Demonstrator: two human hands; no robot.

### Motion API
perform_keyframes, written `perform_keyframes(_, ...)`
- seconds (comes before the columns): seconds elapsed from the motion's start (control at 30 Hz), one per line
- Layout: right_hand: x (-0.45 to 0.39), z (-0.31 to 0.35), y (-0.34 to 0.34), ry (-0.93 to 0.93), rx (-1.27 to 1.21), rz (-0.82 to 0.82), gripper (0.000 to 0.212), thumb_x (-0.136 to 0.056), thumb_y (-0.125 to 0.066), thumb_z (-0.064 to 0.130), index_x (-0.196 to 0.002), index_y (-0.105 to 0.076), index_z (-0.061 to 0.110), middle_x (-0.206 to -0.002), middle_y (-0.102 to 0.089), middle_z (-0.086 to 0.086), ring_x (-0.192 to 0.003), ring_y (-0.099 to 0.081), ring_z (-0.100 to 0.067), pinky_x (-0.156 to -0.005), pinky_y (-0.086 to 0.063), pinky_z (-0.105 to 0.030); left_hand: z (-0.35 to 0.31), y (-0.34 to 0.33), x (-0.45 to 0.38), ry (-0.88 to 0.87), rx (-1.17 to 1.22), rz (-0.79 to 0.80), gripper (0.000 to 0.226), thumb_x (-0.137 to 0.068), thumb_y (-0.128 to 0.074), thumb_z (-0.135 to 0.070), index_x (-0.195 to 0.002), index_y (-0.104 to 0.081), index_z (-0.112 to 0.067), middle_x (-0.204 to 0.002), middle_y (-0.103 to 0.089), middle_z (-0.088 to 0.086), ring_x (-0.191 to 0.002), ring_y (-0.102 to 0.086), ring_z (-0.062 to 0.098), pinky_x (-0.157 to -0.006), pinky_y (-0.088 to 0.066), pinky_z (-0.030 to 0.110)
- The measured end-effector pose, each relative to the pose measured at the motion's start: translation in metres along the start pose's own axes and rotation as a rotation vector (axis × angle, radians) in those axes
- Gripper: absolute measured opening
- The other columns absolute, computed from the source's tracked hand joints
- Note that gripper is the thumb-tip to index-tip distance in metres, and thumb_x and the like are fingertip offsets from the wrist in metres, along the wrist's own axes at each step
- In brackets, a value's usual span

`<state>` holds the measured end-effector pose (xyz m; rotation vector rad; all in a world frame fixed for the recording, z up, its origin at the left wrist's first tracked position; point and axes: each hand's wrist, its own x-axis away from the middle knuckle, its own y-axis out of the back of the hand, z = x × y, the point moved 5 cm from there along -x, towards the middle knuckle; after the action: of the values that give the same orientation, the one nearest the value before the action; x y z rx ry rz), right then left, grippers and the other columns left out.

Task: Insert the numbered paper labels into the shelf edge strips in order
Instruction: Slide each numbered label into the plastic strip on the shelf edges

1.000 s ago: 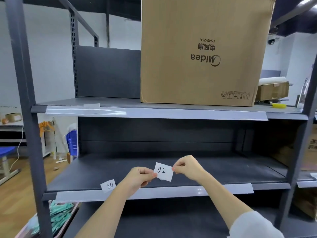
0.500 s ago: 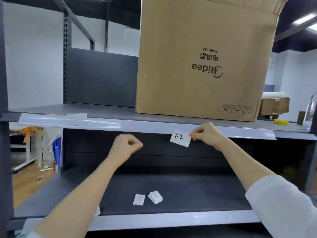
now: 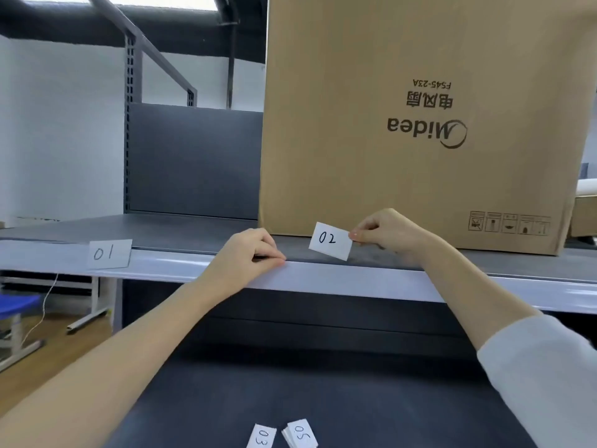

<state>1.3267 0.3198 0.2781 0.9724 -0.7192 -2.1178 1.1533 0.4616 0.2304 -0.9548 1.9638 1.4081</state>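
Right hand (image 3: 386,234) pinches flat white paper label "02" (image 3: 330,241) above glossy plastic edge strip (image 3: 339,278); left hand (image 3: 248,257), fingers curled, pinches strip's top edge.

Bright overhead light; wide-angle bending at edges.

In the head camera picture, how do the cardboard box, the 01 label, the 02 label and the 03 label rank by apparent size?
Largest to smallest as they appear:
1. Midea cardboard box, by far.
2. 01 label and 02 label: about alike, so not ranked.
3. 03 label: looks smallest, but the picture's bottom edge cuts it off, so this is unsure.
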Motion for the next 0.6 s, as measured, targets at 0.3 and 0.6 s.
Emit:
perform_keyframes(0.3,-0.011,0.004,-0.012,-0.061,-0.028,0.141,0.016,-0.085,-0.064,0.016,-0.071,-0.07,0.011,-0.069,-0.057,-0.003,-0.064,-0.035,-0.017,-0.056,-0.029,-0.024,0.002,0.001,-0.002,-0.052,0.11,0.065,0.008,-0.075,-0.071,-0.008,-0.08,-0.075,-0.012,-0.076,-0.061,0.0,-0.076,-0.057,0.02,-0.066,-0.046,0.025)
perform_keyframes(0.6,-0.003,0.017,-0.017,-0.04,0.174,0.205,0.023,-0.084,-0.065,0.024,-0.062,-0.068,0.02,-0.078,-0.051,-0.007,-0.07,-0.032,-0.021,-0.062,-0.03,-0.028,-0.002,0.003,-0.007,-0.008,0.042,0.138,0.006,-0.079,-0.067,-0.009,-0.076,-0.071,-0.013,-0.07,-0.059,-0.012,-0.069,-0.056,0.001,-0.064,-0.044,0.007)
